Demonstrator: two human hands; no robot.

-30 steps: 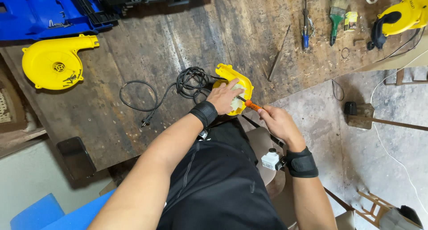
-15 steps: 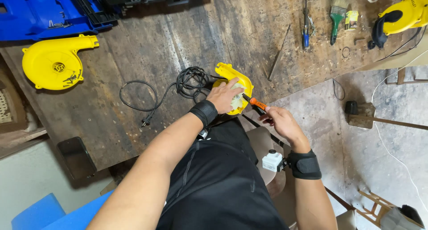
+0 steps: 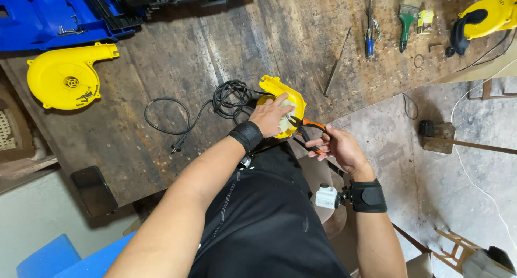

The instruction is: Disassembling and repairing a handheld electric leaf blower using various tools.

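We see the worn wooden counter carrying a yellow plastic blower housing half at its near edge, our left hand on top, orange-handled pliers in our right hand just right. Coiled black power cord lies left of it; a second yellow snail-shaped housing shell far left; green-handled brush far right.

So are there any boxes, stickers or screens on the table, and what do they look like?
Phone: near edge of the wooden workbench, at its left; flat black rectangle, screen dark.
Small packet: far right of the bench, beside a green-handled brush; little upright box, yellow and green with a pale label.
No signs show.
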